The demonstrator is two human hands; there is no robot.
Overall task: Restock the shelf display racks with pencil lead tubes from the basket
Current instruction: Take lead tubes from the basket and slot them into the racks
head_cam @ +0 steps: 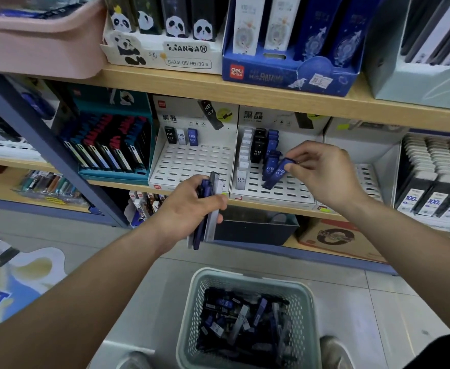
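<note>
At a wooden shelf (245, 97), the right hand (325, 171) pinches a blue tube (277, 175) by its cap, foot against the slotted white rack (293, 193). The left hand (186, 206) clasps several flat tubes (207, 227). The mesh basket (192, 328) sits below.

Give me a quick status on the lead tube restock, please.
Right hand pinching blue tube at right rack. Left hand holds spare tubes. Basket part-full. Nothing blocking.
</note>
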